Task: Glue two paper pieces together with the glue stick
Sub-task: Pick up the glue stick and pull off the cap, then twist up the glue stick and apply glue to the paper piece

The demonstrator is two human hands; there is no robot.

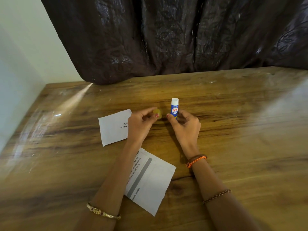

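My right hand (185,125) grips a blue glue stick (174,108) upright near the middle of the wooden table (241,130); its white glue end is bare. My left hand (141,121) pinches the blurred yellow cap (157,112) just left of the stick, apart from it. A small white paper piece (113,127) with printed words lies left of my left hand, partly under it. A larger printed paper piece (150,182) lies nearer me, between my forearms, with my left forearm over its left edge.
A dark patterned curtain (175,35) hangs along the table's far edge. A pale wall (21,64) runs along the table's left side. Bare wood stretches to the right of my right arm.
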